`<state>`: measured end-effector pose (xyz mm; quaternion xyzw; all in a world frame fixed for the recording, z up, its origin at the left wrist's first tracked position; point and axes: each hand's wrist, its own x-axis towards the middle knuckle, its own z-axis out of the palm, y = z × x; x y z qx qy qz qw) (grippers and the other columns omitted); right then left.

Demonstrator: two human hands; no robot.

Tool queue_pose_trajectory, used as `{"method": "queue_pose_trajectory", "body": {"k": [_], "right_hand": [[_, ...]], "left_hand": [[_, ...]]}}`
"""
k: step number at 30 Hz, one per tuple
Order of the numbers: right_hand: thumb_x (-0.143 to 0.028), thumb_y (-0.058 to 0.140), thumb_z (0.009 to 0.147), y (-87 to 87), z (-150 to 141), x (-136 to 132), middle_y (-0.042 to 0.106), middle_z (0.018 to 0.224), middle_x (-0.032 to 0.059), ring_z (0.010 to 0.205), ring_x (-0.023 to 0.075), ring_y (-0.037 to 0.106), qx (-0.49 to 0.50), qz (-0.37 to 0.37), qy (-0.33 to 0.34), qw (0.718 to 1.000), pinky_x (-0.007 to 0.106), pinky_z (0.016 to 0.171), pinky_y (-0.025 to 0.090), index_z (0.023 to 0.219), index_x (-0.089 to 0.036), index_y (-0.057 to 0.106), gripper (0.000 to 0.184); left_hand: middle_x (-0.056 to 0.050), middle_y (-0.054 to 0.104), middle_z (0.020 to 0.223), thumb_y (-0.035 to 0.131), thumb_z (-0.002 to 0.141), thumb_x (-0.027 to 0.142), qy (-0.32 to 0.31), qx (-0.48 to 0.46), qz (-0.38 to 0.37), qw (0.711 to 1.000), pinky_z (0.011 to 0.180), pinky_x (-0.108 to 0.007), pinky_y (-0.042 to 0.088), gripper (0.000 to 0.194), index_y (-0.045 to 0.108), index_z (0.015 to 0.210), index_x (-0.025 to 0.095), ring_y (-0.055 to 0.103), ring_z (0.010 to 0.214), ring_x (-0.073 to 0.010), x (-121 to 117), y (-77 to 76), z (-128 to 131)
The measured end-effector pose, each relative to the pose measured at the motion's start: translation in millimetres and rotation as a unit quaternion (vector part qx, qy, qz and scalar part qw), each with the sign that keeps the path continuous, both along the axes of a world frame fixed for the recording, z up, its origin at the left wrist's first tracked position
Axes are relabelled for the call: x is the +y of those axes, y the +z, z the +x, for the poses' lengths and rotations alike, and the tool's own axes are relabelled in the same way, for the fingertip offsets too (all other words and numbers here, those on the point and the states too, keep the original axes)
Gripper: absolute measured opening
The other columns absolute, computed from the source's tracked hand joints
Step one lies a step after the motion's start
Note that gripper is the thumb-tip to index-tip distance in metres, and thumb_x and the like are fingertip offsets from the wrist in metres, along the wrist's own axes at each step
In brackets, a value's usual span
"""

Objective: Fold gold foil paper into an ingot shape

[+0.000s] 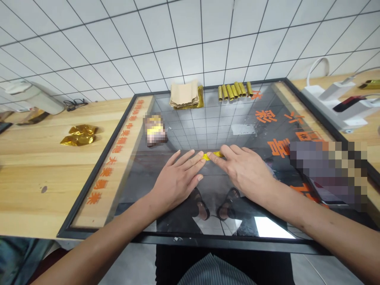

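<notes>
Two bare forearms reach forward from the bottom of the view, and the hands lie palm down on a black-framed glass panel point(190, 114), which is set into a wooden counter point(44, 166). The left hand point(178, 178) and the right hand point(243, 174) angle inward until their fingertips nearly meet. A narrow gold foil strip point(213, 156) lies flat on the glass between them. The left fingers point(190, 158) are slightly spread, not clamped, and their tips reach the strip's left end. The right fingers point(228, 152) are also slightly apart, with the foremost resting on its right end.

Beyond the hands, at the panel's far edge, sit a stack of kraft paper sheets point(184, 95) over gold foil and a row of rolled gold tubes point(234, 90). Crumpled gold foil pieces point(79, 135) lie on the counter to the left. Two pixelated patches point(154, 130) point(326, 174) hide whatever lies on the glass.
</notes>
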<state>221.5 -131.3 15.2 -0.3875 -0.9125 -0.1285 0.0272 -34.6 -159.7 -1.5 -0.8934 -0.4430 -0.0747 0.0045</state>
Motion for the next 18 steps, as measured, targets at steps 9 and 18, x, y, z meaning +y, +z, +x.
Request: {"method": "queue_pose_trajectory", "body": {"k": [9, 18], "right_hand": [[-0.01, 0.053, 0.104, 3.2, -0.2, -1.7, 0.065, 0.11, 0.0087, 0.095, 0.0254, 0.057, 0.001, -0.014, -0.001, 1.0, 0.039, 0.075, 0.038, 0.15, -0.022, 0.062, 0.048], [-0.012, 0.052, 0.105, -2.3, 0.1, 1.4, 0.066, 0.11, 0.0098, 0.094, 0.0252, 0.057, 0.006, -0.006, -0.001, 1.0, 0.039, 0.074, 0.035, 0.15, -0.023, 0.063, 0.047]], "left_hand": [[-0.002, 0.051, 0.169, 0.039, 0.117, 0.035, 0.001, 0.002, 0.022, 1.0, 0.133, -0.049, 0.032, 0.046, 0.055, 0.159, 0.024, 0.047, 0.159, -0.0245, -1.4, -3.0, -5.7], [0.0, 0.051, 0.169, 0.038, 0.118, 0.035, -0.009, 0.034, 0.035, 0.999, 0.13, -0.051, 0.036, 0.045, 0.057, 0.157, 0.025, 0.05, 0.156, -0.0237, -0.5, 2.8, -6.8]]}}
